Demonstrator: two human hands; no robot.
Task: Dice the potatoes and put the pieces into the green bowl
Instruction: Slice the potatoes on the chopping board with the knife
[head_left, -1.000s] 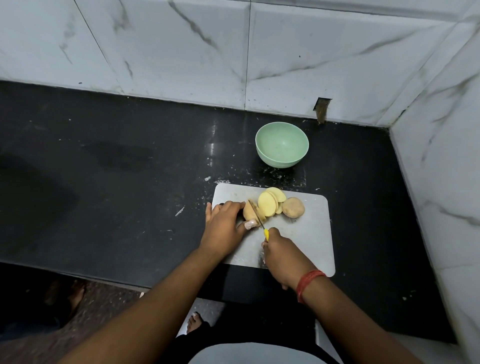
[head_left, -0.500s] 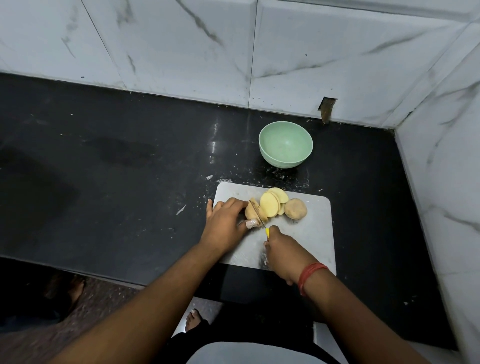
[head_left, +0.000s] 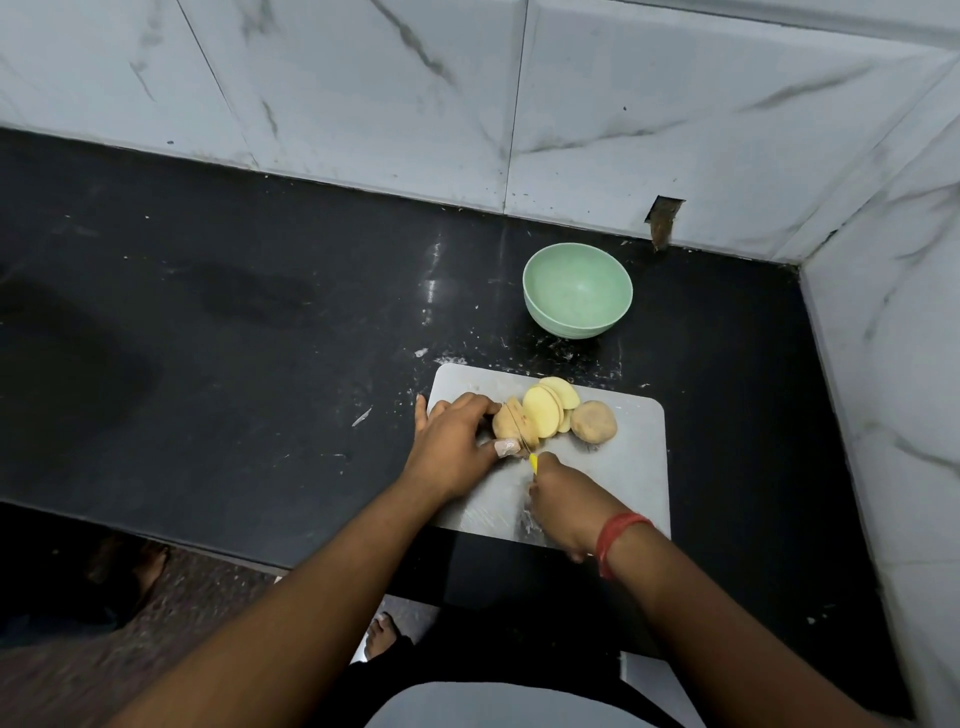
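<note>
On the grey cutting board (head_left: 618, 467) my left hand (head_left: 457, 447) pins down the uncut end of a potato (head_left: 506, 422). My right hand (head_left: 566, 501) grips a knife with a yellow handle (head_left: 533, 462); its thin blade (head_left: 517, 423) stands in the potato. Several pale yellow slices (head_left: 545, 410) lean against each other just right of the blade. A brown, skin-on potato piece (head_left: 594, 421) lies at the right end of the row. The green bowl (head_left: 577, 291) stands beyond the board, with nothing in it.
The board lies on a black counter (head_left: 234, 338) near its front edge. White marble-look tile walls (head_left: 363, 88) close the back and the right side, and the bowl sits close to that corner. Small white scraps (head_left: 362, 415) dot the counter left of the board.
The hands and the knife have stayed at the same spot on the potato; the blade sits slightly deeper. The camera has shifted a little.
</note>
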